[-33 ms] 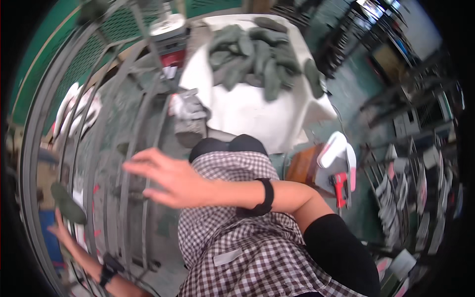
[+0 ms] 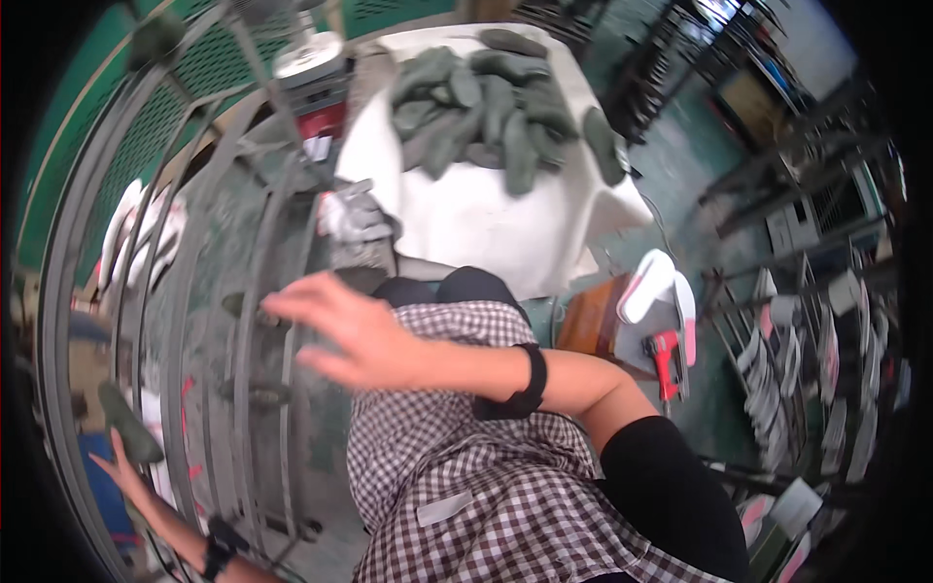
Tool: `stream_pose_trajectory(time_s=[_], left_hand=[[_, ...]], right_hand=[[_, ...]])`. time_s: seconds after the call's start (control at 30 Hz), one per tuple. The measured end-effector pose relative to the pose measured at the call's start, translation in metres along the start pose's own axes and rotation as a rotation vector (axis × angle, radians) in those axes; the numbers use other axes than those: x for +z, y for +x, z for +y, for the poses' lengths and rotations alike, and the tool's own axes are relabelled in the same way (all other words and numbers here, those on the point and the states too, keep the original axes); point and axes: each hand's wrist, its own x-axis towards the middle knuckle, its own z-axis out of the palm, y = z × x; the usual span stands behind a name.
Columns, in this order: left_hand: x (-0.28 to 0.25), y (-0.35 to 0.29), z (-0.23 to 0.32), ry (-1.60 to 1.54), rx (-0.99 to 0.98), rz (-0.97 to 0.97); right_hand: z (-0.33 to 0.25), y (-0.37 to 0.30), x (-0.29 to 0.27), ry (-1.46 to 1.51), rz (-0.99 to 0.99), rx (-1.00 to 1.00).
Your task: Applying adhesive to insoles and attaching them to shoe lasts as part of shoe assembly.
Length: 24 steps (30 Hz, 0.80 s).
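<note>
Green, a long form [image 2: 132,426] tilts by the splayed left hand [image 2: 128,478], right hand [image 2: 362,336] unclenched.

A white, cloth-covered worktop [image 2: 466,228] is at twelve o'clock. Green shoe-shaped things [image 2: 497,109] lie on it, mostly in a big pile.

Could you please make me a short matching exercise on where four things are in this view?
Column one
1. Left hand
2. Right hand
3. Red handheld tool
4. Pile of dark green pieces

Column two
A. On the white cover
B. At the end of the forearm crossing the checked apron
C. Beside pale sole-shaped pieces, right of the apron
D. At the far left, by a single green piece

Pairs: 1-D, 2-B, 3-C, 4-A.
</note>
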Motion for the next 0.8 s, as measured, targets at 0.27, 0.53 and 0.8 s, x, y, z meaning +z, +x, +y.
stream_pose_trajectory(time_s=[0.27, 0.53, 0.8], left_hand=[[0.012, -0.018, -0.001, 0.512, 0.548, -0.289], [0.232, -0.308, 0.087, 0.468, 0.738, -0.26], [0.379, -0.44, 0.095, 0.552, 0.747, -1.342]], right_hand=[[0.283, -0.152, -0.219, -0.5, 0.624, 0.815], [0.389, -0.135, -0.262, -0.479, 0.708, 0.858], [0.447, 0.001, -0.231, -0.628, 0.618, 0.564]])
